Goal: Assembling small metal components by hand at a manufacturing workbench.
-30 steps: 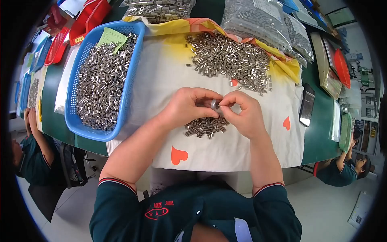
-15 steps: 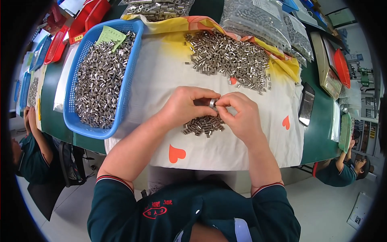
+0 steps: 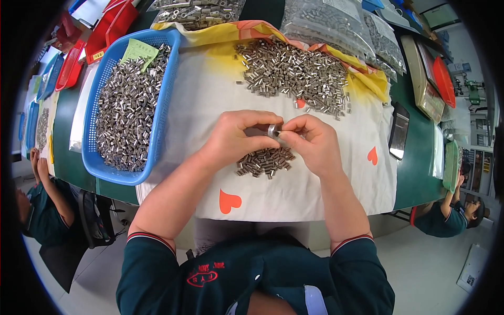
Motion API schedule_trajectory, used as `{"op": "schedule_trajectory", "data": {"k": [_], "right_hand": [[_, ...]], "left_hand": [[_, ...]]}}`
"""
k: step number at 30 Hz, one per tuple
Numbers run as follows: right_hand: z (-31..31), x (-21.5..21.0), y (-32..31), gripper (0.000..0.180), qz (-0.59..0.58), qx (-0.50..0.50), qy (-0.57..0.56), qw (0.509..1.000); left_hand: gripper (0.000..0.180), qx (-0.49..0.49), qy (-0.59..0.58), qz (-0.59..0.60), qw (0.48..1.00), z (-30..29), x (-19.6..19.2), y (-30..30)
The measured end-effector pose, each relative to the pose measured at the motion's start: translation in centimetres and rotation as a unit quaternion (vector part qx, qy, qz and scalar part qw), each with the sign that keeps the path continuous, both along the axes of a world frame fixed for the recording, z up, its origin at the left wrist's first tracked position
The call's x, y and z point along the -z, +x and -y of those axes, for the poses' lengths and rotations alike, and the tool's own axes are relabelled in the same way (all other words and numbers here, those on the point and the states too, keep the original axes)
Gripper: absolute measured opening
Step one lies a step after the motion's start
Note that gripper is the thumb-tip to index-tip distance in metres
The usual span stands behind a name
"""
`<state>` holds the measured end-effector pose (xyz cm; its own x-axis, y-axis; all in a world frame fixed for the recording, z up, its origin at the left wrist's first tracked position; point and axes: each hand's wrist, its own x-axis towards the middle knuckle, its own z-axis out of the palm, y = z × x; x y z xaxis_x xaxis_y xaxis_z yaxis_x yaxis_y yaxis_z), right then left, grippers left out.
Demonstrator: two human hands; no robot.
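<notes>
Between thumb and forefinger, my left hand (image 3: pixel 232 137) grips a short, shiny metal ring (image 3: pixel 272 130). Just to its right, my right hand (image 3: pixel 314 140) is closed in a pinch against the ring's side. Whatever sits between those right fingertips is too small to make out. Below both hands lies a small pile of short metal sleeves (image 3: pixel 264 164), partly covered by the left fingers. Farther away, a larger pile of similar metal sleeves (image 3: pixel 294 73) spreads over the white cloth (image 3: pixel 205 94).
A blue basket (image 3: pixel 167 100) full of small metal sleeves, with a green paper slip (image 3: pixel 139 51), stands on the left. Clear bags of metal parts (image 3: pixel 328 26) line the back. A phone (image 3: pixel 399 131) lies at the right. Co-workers sit on both sides.
The right fingers have drawn in tighter around the ring's right side. The ring shows a slightly different angle in the left fingers, and the whole view has shifted a little.
</notes>
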<state>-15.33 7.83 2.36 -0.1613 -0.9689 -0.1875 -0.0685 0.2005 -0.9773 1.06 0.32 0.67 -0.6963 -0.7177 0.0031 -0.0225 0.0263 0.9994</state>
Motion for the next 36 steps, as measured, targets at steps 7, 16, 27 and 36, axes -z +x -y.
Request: {"op": "schedule_trajectory", "data": {"k": [7,16,27,36], "right_hand": [[-0.1,-0.6,0.6,0.009,-0.133,-0.009,-0.052,0.99],[-0.3,-1.1,0.8,0.009,-0.226,-0.032,-0.125,0.966],[-0.2,-1.0,-0.2,0.007,-0.108,-0.053,-0.063,0.991],[-0.1,-0.4,0.2,0.007,-0.106,-0.053,-0.033,0.992]], "left_hand": [[0.036,-0.007,-0.029,0.011,1.0,-0.1,0.1,0.2],[0.034,0.015,0.014,0.001,1.0,-0.2,0.2,0.3],[0.035,0.012,0.027,-0.021,0.999,-0.4,0.3,0.3],[0.036,0.0,-0.054,0.032,0.998,-0.5,0.4,0.4]]}}
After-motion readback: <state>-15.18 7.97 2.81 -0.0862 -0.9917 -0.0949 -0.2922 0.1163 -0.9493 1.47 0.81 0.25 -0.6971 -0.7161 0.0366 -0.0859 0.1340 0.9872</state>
